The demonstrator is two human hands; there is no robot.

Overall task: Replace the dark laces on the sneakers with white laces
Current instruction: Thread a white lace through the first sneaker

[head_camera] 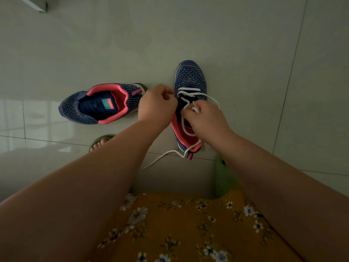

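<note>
Two sneakers: both on the floor [245,44], well apart; no dark laces anywhere I can see.
Unlaced sneaker [102,104]: lying left, bare eyelets, nothing threaded yet.
Laced sneaker [190,80]: toe pointing away, white lace [190,93] crossed through only the lowest eyelets near the toe.
Left hand [156,106]: curled grip pinching one strand of lace just beside the eyelets.
Right hand [205,120]: fingers closed on the other strand over the tongue.
Loose tail: trails past the heel onto the floor.
Risk: I'd guess uneven pulling leaves one end too short, or a skipped eyelet, since the hands hide part of the row.
</note>
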